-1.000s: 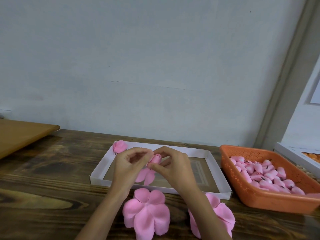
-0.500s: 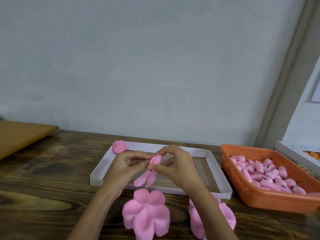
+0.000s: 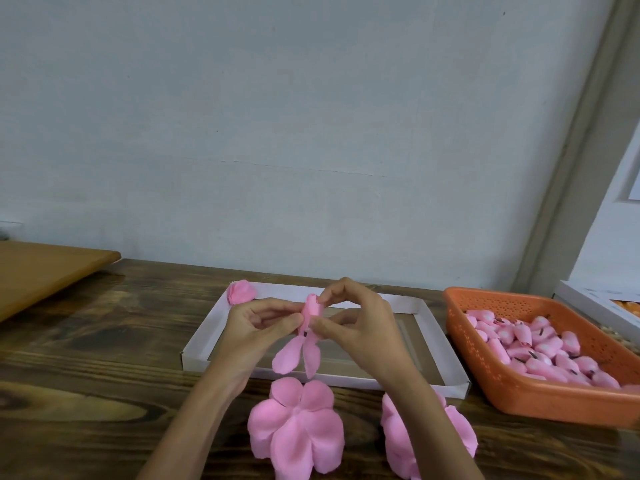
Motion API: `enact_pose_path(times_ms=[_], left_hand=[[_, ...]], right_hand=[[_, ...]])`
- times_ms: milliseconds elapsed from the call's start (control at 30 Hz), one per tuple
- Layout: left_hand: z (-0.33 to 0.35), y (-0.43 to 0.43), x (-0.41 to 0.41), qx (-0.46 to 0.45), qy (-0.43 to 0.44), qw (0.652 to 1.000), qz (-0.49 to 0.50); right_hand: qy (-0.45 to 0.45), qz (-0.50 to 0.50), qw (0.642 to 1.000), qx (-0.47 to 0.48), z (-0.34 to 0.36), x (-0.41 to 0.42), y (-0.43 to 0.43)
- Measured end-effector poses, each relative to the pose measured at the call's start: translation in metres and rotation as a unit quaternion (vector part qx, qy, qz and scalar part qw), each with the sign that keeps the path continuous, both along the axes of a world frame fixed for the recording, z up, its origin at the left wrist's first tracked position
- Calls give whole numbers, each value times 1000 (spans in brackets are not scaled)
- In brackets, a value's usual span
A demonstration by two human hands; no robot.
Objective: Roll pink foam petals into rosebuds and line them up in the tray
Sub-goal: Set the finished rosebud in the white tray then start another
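Grips half-rolled pink foam rosebud [image 3: 311, 308], two petals loose, in clamped fingertips of left hand [image 3: 256, 327] and right hand [image 3: 360, 327], above shallow white cardboard tray [image 3: 195, 362], midway between its side edges.

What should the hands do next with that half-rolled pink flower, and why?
Probably wrap one of the two loose petals up around the bud. The left hand and right hand pinch the bud, yet those petals dangle unrolled beneath it, over the tray.

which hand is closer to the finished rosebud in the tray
Left. Both pinch the half-rolled bud; the left hand is just right of the finished rosebud, the right hand farther right.
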State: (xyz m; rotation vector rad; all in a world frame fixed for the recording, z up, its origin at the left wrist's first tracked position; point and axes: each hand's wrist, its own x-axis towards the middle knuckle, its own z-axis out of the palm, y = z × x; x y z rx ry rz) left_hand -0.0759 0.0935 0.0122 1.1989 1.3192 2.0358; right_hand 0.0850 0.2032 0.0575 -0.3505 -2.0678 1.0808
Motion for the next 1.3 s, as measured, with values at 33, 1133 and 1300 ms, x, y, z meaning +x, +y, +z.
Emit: enact_pose_path(times_ms=[33, 1133, 1300], left_hand=[[0, 0, 0, 2, -3, 1000, 6], [4, 5, 7, 59, -180, 978, 86], [2, 7, 3, 80, -139, 985, 65]], right_hand=[[-1, 7, 1000, -2, 0, 0, 0], [-7, -161, 892, 423, -43, -36, -34], [77, -151, 903, 394, -38, -33, -31]])
